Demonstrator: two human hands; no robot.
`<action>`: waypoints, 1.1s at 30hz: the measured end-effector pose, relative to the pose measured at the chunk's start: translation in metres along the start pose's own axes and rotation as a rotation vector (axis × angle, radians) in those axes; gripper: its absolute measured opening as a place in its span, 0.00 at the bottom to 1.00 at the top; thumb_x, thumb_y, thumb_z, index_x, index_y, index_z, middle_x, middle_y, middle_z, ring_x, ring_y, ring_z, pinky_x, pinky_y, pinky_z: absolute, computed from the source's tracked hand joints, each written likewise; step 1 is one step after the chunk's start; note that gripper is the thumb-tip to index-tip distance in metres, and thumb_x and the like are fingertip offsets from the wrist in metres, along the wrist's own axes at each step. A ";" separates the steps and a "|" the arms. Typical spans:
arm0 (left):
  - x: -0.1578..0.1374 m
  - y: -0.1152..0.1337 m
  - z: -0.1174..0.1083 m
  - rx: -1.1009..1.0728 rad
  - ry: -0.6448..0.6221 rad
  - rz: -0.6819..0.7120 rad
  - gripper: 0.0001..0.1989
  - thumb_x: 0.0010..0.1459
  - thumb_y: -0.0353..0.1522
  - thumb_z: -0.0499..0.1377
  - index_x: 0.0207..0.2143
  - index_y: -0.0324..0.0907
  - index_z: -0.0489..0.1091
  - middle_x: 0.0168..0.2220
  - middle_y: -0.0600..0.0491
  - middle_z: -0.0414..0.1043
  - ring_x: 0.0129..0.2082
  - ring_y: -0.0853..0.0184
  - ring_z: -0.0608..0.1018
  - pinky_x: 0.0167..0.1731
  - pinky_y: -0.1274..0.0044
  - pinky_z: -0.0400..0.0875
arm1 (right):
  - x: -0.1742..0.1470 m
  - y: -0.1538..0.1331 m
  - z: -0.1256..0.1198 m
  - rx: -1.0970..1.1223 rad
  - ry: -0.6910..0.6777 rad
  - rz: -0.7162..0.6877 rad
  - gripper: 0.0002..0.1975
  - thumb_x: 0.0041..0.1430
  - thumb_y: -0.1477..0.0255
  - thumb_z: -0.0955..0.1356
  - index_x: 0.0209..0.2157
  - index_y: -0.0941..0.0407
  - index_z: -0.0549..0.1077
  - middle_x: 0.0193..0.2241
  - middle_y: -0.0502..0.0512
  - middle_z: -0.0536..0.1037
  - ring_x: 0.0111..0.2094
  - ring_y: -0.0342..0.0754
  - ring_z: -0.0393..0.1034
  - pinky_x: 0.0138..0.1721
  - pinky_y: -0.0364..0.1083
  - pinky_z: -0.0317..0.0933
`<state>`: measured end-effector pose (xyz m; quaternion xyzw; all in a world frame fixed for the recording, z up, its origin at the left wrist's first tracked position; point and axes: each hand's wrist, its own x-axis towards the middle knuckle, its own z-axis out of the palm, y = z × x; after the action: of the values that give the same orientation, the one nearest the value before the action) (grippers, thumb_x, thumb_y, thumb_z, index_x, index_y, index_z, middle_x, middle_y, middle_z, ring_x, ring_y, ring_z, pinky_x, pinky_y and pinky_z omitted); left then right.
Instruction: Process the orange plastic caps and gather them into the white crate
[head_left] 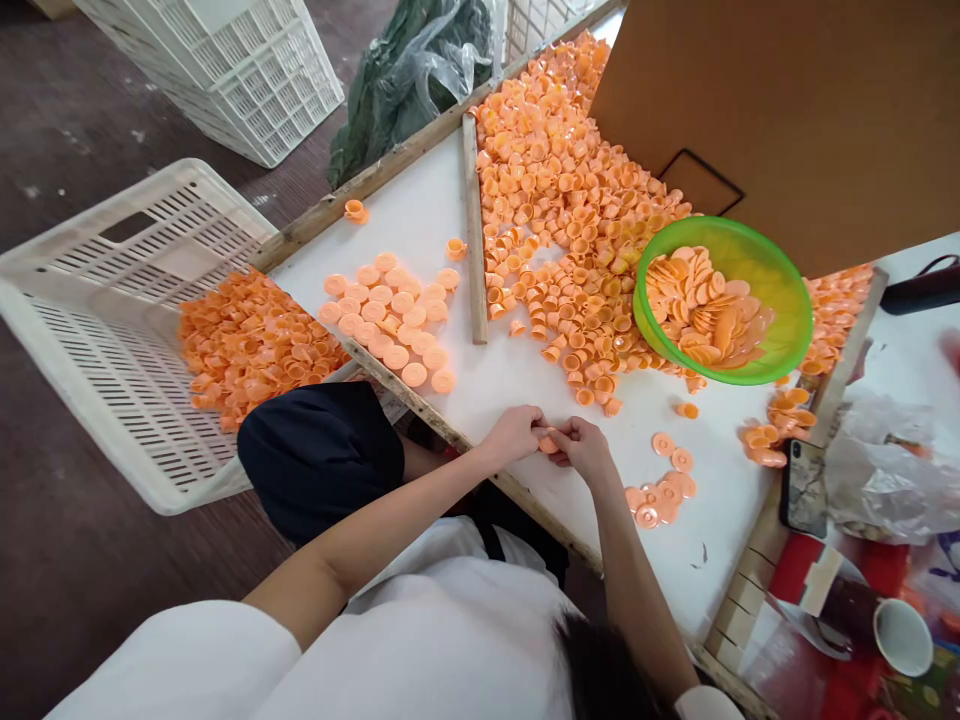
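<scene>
Near the table's front edge, my left hand [517, 432] and my right hand [586, 448] meet with fingers pinched on a small orange plastic disc [549, 442]. The fingers cover part of it, so I cannot tell whether another piece is joined to it. Several loose flat orange discs [664, 497] lie to the right of my right hand. Left of my hands, a group of round orange pieces [401, 310] is spread on the white table top [517, 375]. Beyond my hands lies a large heap of small orange cups [570, 200].
A green bowl [799, 320] of orange discs stands on the heap. A wooden strip [474, 230] divides the table top. A white crate [97, 370] with orange pieces stands at left. At right are a phone [806, 485], plastic bag [892, 470] and white cup [904, 637].
</scene>
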<state>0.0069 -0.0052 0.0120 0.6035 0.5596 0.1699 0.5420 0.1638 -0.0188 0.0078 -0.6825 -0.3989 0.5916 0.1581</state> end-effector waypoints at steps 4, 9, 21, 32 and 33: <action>-0.004 -0.001 0.000 -0.028 0.022 0.022 0.08 0.52 0.31 0.54 0.27 0.38 0.71 0.25 0.54 0.72 0.27 0.69 0.72 0.29 0.78 0.64 | -0.009 0.003 0.002 -0.044 0.038 -0.097 0.13 0.49 0.58 0.66 0.28 0.53 0.65 0.24 0.50 0.76 0.25 0.48 0.72 0.26 0.47 0.66; -0.004 -0.004 0.001 -0.033 0.038 0.043 0.08 0.51 0.29 0.54 0.28 0.38 0.72 0.27 0.53 0.73 0.28 0.69 0.72 0.31 0.78 0.65 | -0.020 -0.002 0.009 -0.377 0.178 -0.228 0.15 0.45 0.59 0.69 0.29 0.53 0.64 0.25 0.49 0.74 0.27 0.48 0.69 0.29 0.46 0.61; -0.024 -0.014 -0.066 0.414 0.340 -0.019 0.12 0.56 0.28 0.52 0.40 0.39 0.73 0.39 0.46 0.71 0.38 0.62 0.74 0.41 0.73 0.67 | -0.040 0.025 -0.057 -0.335 0.571 -0.246 0.23 0.50 0.56 0.66 0.44 0.55 0.68 0.40 0.57 0.75 0.27 0.46 0.68 0.34 0.48 0.60; 0.026 0.043 0.011 0.493 0.135 0.490 0.14 0.57 0.27 0.54 0.47 0.44 0.66 0.47 0.47 0.64 0.48 0.61 0.67 0.49 0.71 0.63 | -0.023 0.064 -0.115 -0.614 0.817 -0.160 0.14 0.53 0.64 0.64 0.40 0.53 0.74 0.42 0.57 0.69 0.32 0.47 0.66 0.32 0.46 0.56; 0.034 0.045 0.019 0.493 0.109 0.496 0.13 0.57 0.26 0.55 0.45 0.43 0.67 0.46 0.47 0.65 0.48 0.61 0.67 0.50 0.70 0.63 | -0.023 0.064 -0.114 -0.622 0.820 -0.166 0.14 0.53 0.64 0.64 0.40 0.53 0.74 0.42 0.57 0.69 0.32 0.47 0.65 0.32 0.46 0.56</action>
<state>0.0546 0.0249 0.0296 0.8237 0.4484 0.1881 0.2916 0.2932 -0.0466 0.0080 -0.8390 -0.5138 0.1149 0.1376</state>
